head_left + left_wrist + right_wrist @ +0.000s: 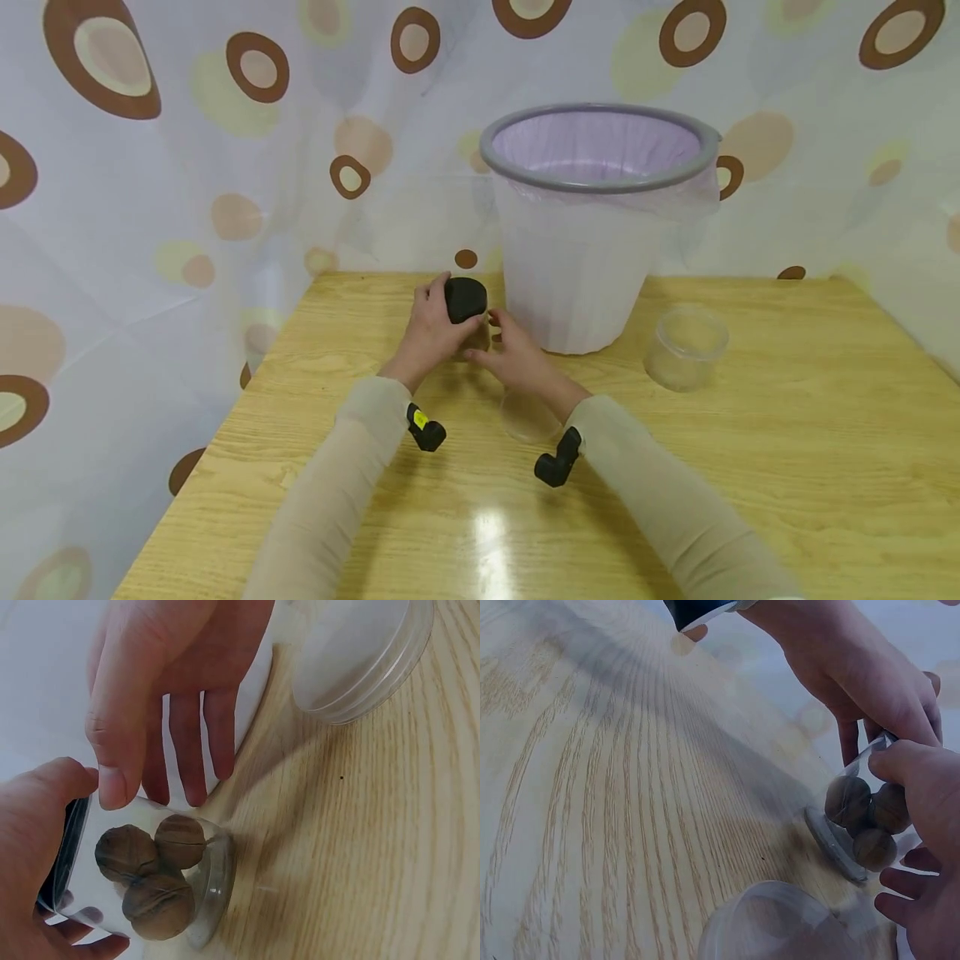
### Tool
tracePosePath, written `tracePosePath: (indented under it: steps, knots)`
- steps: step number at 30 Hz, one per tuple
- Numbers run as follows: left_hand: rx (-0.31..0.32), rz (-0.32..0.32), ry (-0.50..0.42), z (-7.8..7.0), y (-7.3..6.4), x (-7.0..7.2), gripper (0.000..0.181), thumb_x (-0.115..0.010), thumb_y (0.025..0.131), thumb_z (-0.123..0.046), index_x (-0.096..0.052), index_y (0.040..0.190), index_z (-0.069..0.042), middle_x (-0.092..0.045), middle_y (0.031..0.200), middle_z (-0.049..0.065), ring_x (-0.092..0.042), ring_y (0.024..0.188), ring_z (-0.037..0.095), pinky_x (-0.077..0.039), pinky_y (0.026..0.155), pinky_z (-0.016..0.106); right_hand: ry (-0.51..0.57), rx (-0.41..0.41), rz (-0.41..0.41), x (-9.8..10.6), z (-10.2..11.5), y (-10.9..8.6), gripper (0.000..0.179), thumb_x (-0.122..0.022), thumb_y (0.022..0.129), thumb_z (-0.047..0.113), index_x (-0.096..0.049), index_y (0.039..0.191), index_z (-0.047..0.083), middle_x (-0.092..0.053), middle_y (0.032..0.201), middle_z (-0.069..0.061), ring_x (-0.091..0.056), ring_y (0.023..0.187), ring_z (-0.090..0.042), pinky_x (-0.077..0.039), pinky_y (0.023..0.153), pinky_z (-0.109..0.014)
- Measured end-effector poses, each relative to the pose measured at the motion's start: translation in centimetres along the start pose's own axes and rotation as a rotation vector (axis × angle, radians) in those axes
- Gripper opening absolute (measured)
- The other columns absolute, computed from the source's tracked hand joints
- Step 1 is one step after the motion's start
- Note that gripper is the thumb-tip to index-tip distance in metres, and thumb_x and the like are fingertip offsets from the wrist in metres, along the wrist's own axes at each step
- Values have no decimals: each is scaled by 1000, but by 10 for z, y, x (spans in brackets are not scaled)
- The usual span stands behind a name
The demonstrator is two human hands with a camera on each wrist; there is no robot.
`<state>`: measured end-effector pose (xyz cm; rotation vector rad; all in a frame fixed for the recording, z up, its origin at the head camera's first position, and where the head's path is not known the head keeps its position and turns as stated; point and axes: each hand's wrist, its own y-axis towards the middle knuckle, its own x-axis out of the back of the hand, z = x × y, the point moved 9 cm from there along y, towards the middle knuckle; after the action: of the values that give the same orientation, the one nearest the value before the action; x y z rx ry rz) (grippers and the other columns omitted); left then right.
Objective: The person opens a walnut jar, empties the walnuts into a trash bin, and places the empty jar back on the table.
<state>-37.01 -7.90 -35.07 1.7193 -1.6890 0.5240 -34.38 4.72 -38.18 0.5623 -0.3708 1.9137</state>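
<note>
Clear jar (210, 886) with black lid (466, 298) uppermost and walnuts (157, 906) inside, situated over the bench (787, 467). The left hand (431, 325) grips the jar near its lid; the right hand (517, 358), fingers loosely spread, lies at its right side, contact indeterminable. Right of the jar, a lined bin (570, 267); farther right, a clear tub (678, 367); nearer the person than the jar, a clear dish (525, 422).

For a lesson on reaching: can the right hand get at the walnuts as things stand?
Probably not: the right hand is beside the jar, but the black lid covers its top, shutting the walnuts in.
</note>
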Motion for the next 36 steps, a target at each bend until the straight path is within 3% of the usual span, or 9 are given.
tracePosePath:
  steps: [14, 21, 28, 36]
  knots:
    - [13, -29, -30, -8, -15, 2, 91, -72, 84, -52, -28, 154, -14, -36, 140, 23, -52, 118, 37, -48, 101, 50, -12, 5, -49, 7, 1, -10, 92, -70, 91, 40, -14, 158, 9, -30, 158, -17, -37, 143, -34, -34, 115, -53]
    - [41, -25, -65, -14, -22, 3, 94, -71, 82, -59, -28, 154, -17, -35, 139, 20, -53, 113, 35, -49, 97, 50, -59, 67, -92, 15, 10, -12, 96, -73, 89, 37, -15, 157, 3, -34, 156, -20, -39, 141, -32, -36, 115, -50]
    - [81, -4, -148, -17, -38, -1, 88, -69, 83, -58, -28, 154, -24, -29, 140, 17, -51, 115, 35, -48, 98, 50, -210, 161, -141, 21, 24, -20, 98, -80, 83, 33, -22, 154, -2, -37, 150, -21, -44, 132, -34, -40, 110, -49]
    - [-18, 4, -245, -30, -50, -8, 72, -69, 87, -48, -38, 149, -28, -36, 136, 17, -49, 114, 33, -49, 95, 50, -441, 297, -237, 26, 37, -41, 105, -86, 74, 40, -27, 152, 0, -45, 144, -22, -48, 130, -39, -40, 110, -52]
